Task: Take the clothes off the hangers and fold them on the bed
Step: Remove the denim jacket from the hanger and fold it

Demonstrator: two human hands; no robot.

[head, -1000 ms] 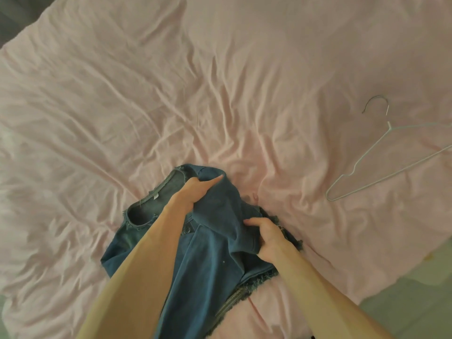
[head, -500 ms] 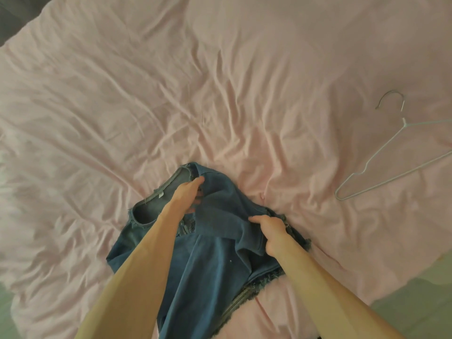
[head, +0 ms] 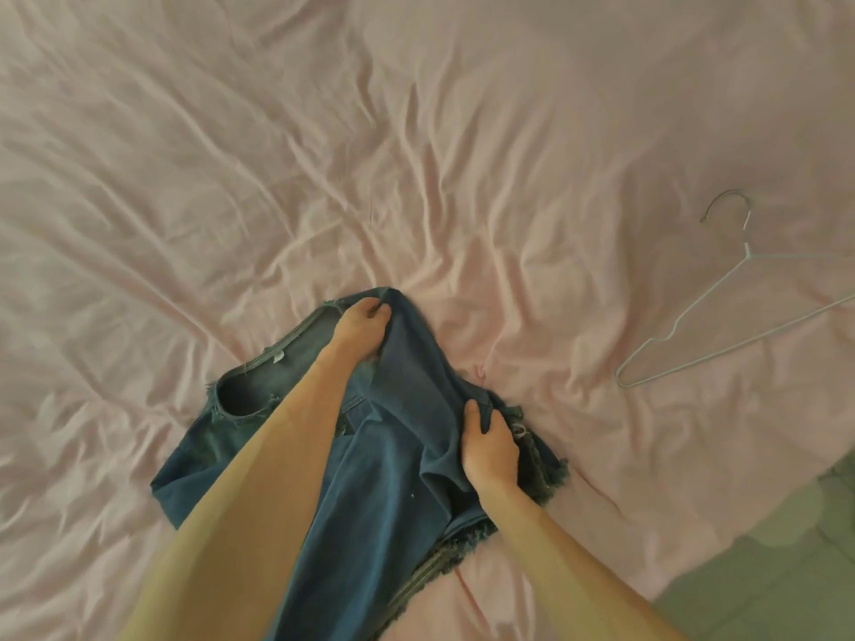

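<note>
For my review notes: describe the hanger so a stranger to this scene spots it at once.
The wrinkled pink bedsheet fills the view. On its right side, apart from the blue denim garment, lies the hanger. It is a thin, pale wire outline, bare, the only rigid thing there.

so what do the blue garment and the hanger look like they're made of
The blue garment looks like denim: matte washed blue, with frayed raw edges and stitched seams. The hanger is thin bent wire, probably metal under a pale blue-green coating; the hook looks greyer, perhaps bare.
</note>
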